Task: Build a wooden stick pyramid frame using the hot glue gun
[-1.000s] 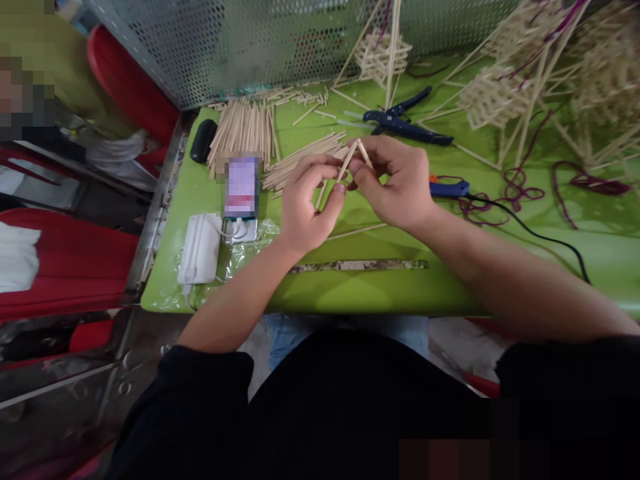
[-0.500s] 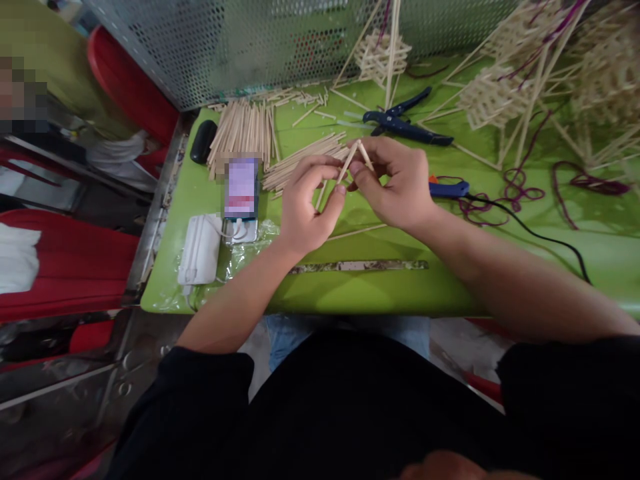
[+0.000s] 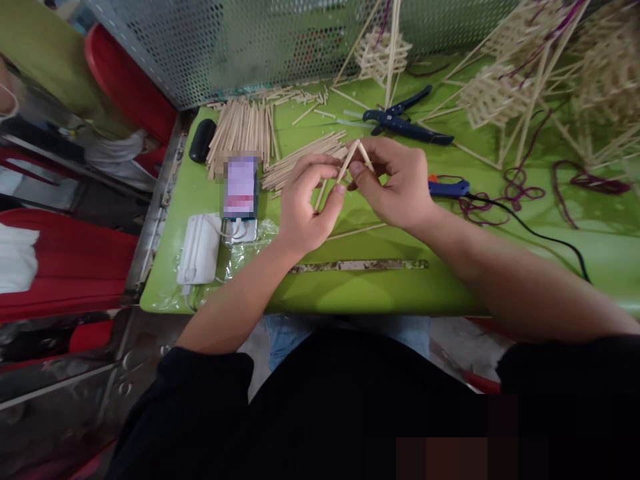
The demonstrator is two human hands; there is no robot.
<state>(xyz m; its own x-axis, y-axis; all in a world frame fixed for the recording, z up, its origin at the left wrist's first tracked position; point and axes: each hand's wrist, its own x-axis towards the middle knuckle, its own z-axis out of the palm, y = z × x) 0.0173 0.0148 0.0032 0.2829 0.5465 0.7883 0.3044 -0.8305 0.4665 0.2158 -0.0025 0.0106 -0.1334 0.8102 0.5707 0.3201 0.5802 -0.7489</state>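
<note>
Two short wooden sticks meet in a peak between my hands, above the green table (image 3: 350,293). My left hand (image 3: 311,197) pinches the left wooden stick (image 3: 349,162) between thumb and fingers. My right hand (image 3: 395,177) is closed on the right wooden stick (image 3: 365,155), with the thumb pressed near its lower end. Part of another thin stick (image 3: 321,196) shows beneath my left fingers. Just beyond my left hand lies a loose bundle of wooden sticks (image 3: 300,160). Beside my right wrist is a blue-handled tool with a black cord (image 3: 450,189), its tip hidden by the hand.
Navy cutters (image 3: 400,123) lie beyond my right hand. Stick-built lattice structures (image 3: 495,97) and purple cord (image 3: 523,193) occupy the right side. To the left are a larger stick pile (image 3: 245,130), a phone (image 3: 241,187), a white power bank (image 3: 200,250) and a black case (image 3: 203,141).
Both hands and the two joined sticks stay almost still. At the far left, the other person's arm has shifted slightly.
</note>
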